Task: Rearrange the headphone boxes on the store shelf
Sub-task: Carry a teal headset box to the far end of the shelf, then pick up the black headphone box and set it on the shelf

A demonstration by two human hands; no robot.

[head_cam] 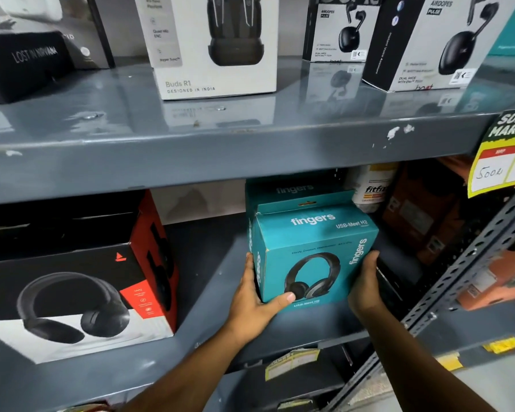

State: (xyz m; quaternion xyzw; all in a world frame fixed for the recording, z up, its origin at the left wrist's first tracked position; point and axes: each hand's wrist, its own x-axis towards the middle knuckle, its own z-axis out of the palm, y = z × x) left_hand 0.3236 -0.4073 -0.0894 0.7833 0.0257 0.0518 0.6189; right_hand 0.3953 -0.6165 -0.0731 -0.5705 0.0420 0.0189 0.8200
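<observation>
We see two bare forearms and hands, left (254,301) and right (366,288), no sleeves; a reddish thread band (97,407) at the left wrist.

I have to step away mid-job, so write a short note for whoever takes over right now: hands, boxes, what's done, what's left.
Left hand and right hand grip opposite sides of the teal headphone box on the lower shelf, with another teal box right behind it.
The black-and-red headphone box sits apart at the left, untouched.
Done: teal box gripped.
Left: probably straighten it, let go, then tidy the other boxes.
</observation>
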